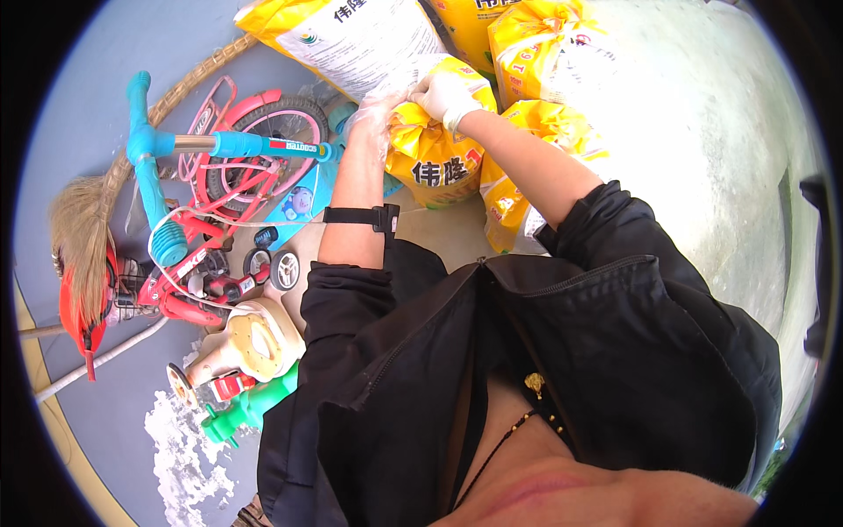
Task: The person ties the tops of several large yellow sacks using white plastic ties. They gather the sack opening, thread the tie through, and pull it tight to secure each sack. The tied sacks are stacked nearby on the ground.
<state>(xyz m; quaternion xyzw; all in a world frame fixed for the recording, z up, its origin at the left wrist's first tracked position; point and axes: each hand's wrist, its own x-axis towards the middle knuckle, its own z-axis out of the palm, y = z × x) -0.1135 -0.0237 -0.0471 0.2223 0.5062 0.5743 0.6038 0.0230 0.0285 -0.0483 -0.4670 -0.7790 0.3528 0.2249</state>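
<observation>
A full yellow plastic sack (431,178) stands on the floor before me, with large printed characters on its front. Its gathered mouth is bunched up between both hands. My left hand (382,105), in a thin clear plastic glove, grips the left side of the bunched top. On the right, my right hand (448,99) wears a whitish glove and has its fingers curled onto the same gathered plastic. The fingertips of both hands are partly hidden where they meet. Behind the hands leans a larger white and yellow sack (369,46).
More yellow sacks with tied tops (527,59) stand at the back right, and one (520,178) is beside my right forearm. At left are a blue scooter (151,151), a red child's bicycle (247,191), a straw broom (82,230) and a cream ride-on toy (257,336).
</observation>
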